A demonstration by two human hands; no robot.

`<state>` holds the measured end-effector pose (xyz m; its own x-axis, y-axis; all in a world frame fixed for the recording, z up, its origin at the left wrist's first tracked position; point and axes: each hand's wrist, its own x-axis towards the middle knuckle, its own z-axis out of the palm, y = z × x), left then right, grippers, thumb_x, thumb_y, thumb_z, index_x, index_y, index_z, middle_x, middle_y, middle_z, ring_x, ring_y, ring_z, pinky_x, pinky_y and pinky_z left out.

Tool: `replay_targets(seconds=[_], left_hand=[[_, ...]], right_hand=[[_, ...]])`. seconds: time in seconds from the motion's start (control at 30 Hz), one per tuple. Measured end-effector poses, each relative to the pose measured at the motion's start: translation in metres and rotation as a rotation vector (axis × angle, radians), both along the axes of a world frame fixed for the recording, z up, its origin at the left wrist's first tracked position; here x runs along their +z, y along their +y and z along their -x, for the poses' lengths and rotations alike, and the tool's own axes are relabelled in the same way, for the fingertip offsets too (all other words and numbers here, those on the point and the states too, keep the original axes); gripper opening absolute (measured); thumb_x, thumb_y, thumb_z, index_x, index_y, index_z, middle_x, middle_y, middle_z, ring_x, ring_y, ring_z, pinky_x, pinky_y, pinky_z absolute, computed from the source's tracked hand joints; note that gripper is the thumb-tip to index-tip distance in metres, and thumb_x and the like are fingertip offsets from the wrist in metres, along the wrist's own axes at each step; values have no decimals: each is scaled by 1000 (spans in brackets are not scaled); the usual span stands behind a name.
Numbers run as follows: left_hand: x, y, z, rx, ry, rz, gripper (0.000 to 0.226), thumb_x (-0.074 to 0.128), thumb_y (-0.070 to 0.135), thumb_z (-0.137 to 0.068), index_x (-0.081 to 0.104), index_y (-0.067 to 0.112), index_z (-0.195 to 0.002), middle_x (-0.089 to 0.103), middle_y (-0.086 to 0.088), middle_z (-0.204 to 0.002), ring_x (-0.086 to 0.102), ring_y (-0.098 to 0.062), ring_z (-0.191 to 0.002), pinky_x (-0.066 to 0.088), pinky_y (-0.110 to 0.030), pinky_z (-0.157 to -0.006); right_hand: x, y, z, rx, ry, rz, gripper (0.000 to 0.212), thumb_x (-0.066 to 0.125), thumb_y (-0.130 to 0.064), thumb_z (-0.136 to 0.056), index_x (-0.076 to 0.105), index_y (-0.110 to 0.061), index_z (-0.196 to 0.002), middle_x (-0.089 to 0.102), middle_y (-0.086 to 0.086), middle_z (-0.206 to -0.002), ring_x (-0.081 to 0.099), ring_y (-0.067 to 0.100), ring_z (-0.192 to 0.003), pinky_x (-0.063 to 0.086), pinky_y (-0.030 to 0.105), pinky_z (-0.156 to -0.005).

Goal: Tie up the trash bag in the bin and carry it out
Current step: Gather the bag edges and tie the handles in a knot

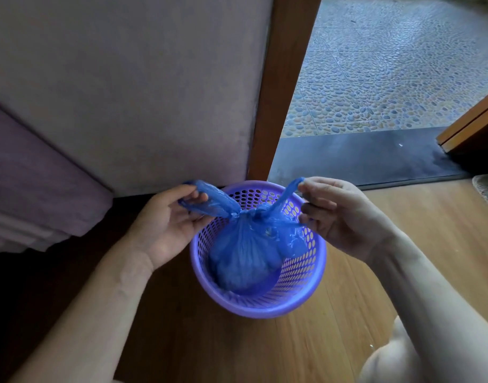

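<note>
Both hands are pinching the bag's (245,244) ends, left hand (165,225) and right hand (345,214) pulling apart over the bin (306,297).

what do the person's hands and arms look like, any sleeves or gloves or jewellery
Both are bare. The left hand and the right hand wear no gloves, and no rings show on the visible fingers. Neither wrist carries a watch or bracelet. No sleeve appears on either forearm all the way to the bottom edge of the picture, so any sleeves end higher up, out of view. No markings or tattoos are visible.
</note>
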<state>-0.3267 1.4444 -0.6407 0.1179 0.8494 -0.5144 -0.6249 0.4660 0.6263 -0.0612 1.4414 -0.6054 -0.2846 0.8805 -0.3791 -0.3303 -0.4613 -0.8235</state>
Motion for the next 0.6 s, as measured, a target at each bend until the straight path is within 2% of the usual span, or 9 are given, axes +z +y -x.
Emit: replay_targets(seconds=[0.03,0.1,0.17,0.27,0.37,0.47,0.6], left_hand=[[1,-2,-2,23,-92,-6,25,58,13,-75,49,17,-52,51,3,-52,57,-11,-61,51,-36,-91],[5,-4,-7,69,-182,-14,31,58,16,-72,39,22,-48,41,6,-46,49,-10,-55,49,-31,-84],[7,-6,-8,99,-218,-27,33,57,17,-72,36,23,-47,37,7,-42,40,-10,-48,42,-25,-71],[10,-8,-4,17,-230,-103,23,54,24,-78,47,19,-57,28,8,-48,25,-10,-44,34,-22,-51],[9,-11,-7,-83,-159,-91,27,52,32,-86,51,18,-63,25,9,-47,23,-7,-36,25,-21,-42],[3,-18,-19,-149,-53,0,33,51,36,-91,46,21,-63,22,8,-47,19,-5,-32,12,-22,-36],[-14,-16,13,-18,-29,223,36,42,30,-98,34,23,-64,23,8,-40,19,-4,-24,8,-20,-28]], right_hand=[[0,1,0,-48,29,-2,11,64,-20,-85,69,-14,-78,17,-6,-55,19,7,-43,36,18,-45],[-3,3,0,-147,89,27,10,62,-21,-86,66,-15,-79,14,-6,-58,11,8,-44,16,17,-37],[-8,3,1,-207,165,107,23,58,-24,-90,55,-18,-68,12,-6,-57,7,9,-45,8,19,-35],[-20,-1,3,-283,235,199,35,47,-23,-92,32,-23,-60,13,-8,-49,10,7,-36,7,19,-30],[-31,-7,6,-346,171,244,35,49,-22,-92,35,-23,-61,15,-8,-46,13,6,-32,8,17,-28],[-37,-12,7,-407,47,275,34,57,-17,-89,40,-20,-59,15,-7,-46,11,6,-33,9,15,-28],[-40,-10,-18,-483,-113,362,37,51,-3,-83,32,-22,-57,17,-8,-39,12,5,-28,10,16,-26]])
